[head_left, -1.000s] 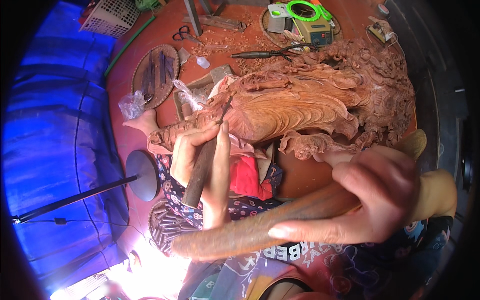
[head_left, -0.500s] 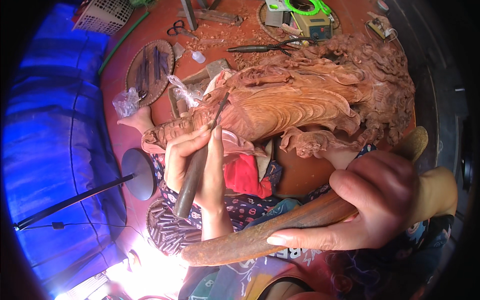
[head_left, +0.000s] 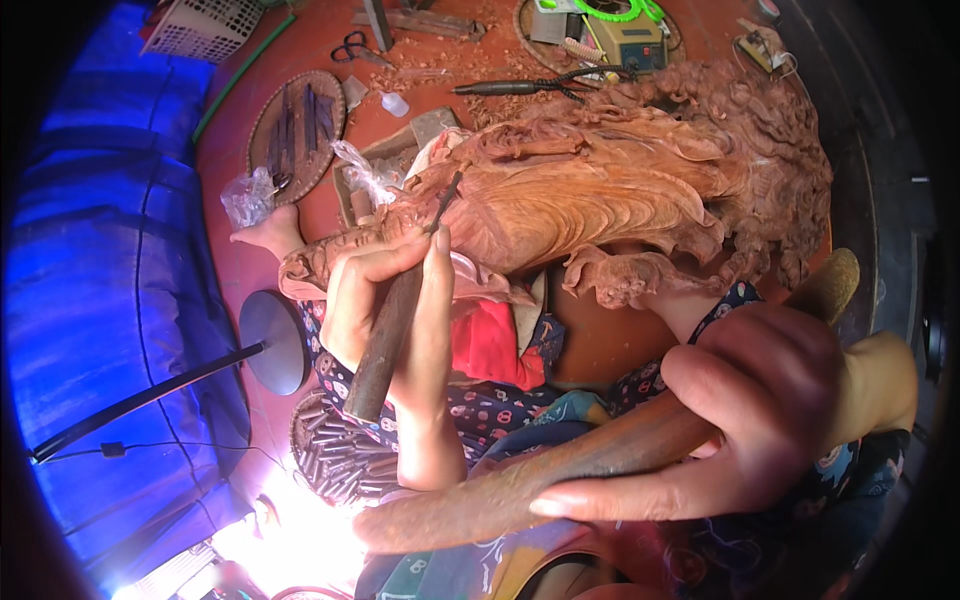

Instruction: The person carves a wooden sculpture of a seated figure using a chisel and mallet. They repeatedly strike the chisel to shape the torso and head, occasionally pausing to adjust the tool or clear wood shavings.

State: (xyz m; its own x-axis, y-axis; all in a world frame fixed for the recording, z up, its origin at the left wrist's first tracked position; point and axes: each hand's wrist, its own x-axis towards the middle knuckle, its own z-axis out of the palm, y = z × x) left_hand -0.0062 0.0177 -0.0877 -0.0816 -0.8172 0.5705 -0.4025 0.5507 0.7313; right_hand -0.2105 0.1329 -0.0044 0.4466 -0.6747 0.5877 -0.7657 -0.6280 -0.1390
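My left hand (head_left: 395, 320) pinches a wood-carving chisel (head_left: 385, 345) with a dark round handle. Its thin blade points up and away, the tip against or just over the chest of a carved wooden statue (head_left: 570, 200). The reddish-brown figure lies on its side across the middle, head to the left and a rough, intricate base to the right. Wrapped in my right hand (head_left: 750, 410) is a long, worn wooden mallet (head_left: 480, 500). Its blunt end lies below the chisel's handle, apart from it. Red cloth (head_left: 497, 345) is bunched under the figure.
A round basket (head_left: 335, 450) full of chisels stands by my left forearm. Another flat basket (head_left: 295, 135) holds files or blades. A lamp stand with a round black base (head_left: 273, 343) is at the left. Scissors (head_left: 350, 47), a rotary handpiece (head_left: 495, 88) and its control box (head_left: 625, 50) lie beyond the statue.
The mallet's blunt end has swung down and slightly left, away from the chisel handle. The chisel's handle end has risen a little.
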